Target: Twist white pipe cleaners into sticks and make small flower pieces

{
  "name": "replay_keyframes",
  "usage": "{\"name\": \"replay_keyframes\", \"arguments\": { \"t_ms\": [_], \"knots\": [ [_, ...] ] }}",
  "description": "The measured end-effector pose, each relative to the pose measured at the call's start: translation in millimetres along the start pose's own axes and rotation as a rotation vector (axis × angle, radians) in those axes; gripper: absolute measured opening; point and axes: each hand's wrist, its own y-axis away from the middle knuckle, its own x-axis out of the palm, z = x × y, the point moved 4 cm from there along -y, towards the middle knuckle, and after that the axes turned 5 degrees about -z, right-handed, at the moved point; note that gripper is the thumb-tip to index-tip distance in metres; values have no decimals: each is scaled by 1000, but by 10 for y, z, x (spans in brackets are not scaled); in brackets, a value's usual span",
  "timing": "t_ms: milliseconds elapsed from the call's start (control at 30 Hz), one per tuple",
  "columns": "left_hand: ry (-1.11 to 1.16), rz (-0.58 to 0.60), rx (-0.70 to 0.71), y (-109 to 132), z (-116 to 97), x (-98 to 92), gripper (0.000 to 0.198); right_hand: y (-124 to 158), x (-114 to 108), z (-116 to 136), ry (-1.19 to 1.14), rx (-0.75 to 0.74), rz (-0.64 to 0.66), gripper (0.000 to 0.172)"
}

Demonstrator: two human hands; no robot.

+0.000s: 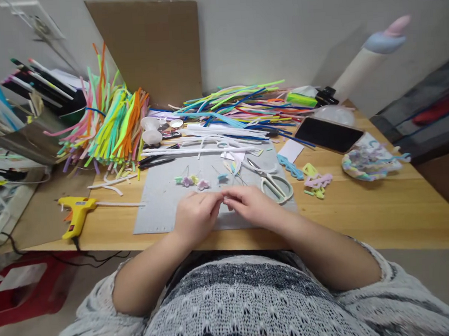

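My left hand (197, 214) and my right hand (251, 204) meet fingertip to fingertip over the grey mat (155, 206). Both are closed in a pinch; whatever lies between the fingers is too small and hidden to name. Just beyond my left hand lie small pastel flowers on thin wire stems, among them a purple flower (188, 181) and a pink flower (203, 185). A small blue piece (222, 177) rests beyond the fingertips. Beside my right hand, scissors (274, 184) with pale handles lie on the mat.
A yellow glue gun (76, 216) lies at left, its cord hanging over the table edge. Behind it stands a bundle of pipe cleaners (113, 128). More loose pipe cleaners (240, 104) cover the back. To the right are a phone (328, 133) and twisted pastel pieces (317, 180).
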Motion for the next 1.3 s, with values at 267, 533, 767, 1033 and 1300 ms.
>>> {"name": "replay_keyframes", "arguments": {
  "t_ms": [267,533,767,1033,1300],
  "knots": [
    [94,172,-137,42,200,104,16,181,-158,-214,219,57,-13,20],
    [410,225,-470,62,277,-54,18,229,-324,-251,276,51,-160,16],
    [846,385,-714,164,131,220,18,257,2,-34,449,-138,-143,21],
    [523,267,-558,202,173,171,13,218,122,-81,289,-28,-100,23],
    [978,338,-953,362,214,49,17,304,79,-27,-73,-5,-86,19]
  ]
}}
